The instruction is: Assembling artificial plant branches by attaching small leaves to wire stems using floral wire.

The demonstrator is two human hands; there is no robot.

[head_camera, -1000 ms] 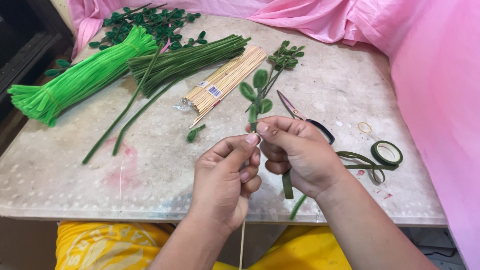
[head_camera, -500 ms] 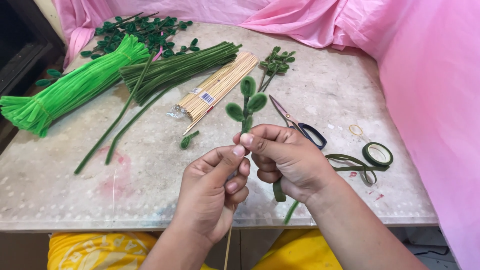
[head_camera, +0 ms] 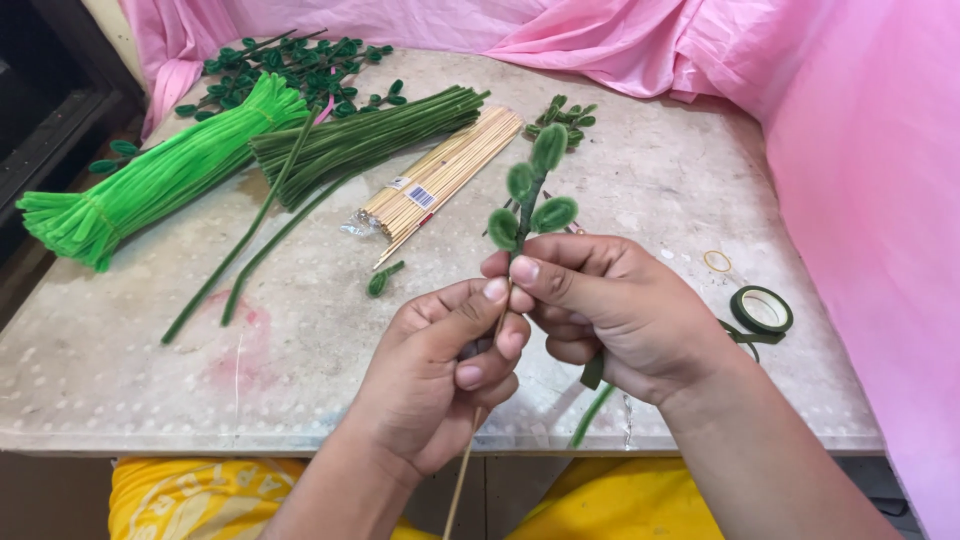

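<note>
- While both hands meet over the near edge of the worktop, view has shifted since the earlier frame: hands and sprig sit closer and larger, the scissors seen before are now hidden behind the right hand.
- Pink cloth covers the back and right side, biggest thing in view.
- Bright green pipe-cleaner bundle lies far left; dark green pipe-cleaner bundle just beside it, with two loose dark stems trailing toward the near edge.
- Pack of wooden skewers lies mid-worktop, behind the hands.
- Right hand: fingers closed on the leafy stem, thumb on top. Sprig stands nearly upright, raised higher against the skewers than before.
- Left hand: fingers pinched on a wooden stick that runs down past the worktop edge; thumb tip touches the right thumb at the stem.
- Finished leaf sprigs piled at the back left; a smaller cluster sits behind the held stem.
- Green floral tape roll right of the right hand, its tail running under the wrist.
- Rubber band just behind the tape.
- Single loose leaf left of the hands.
</note>
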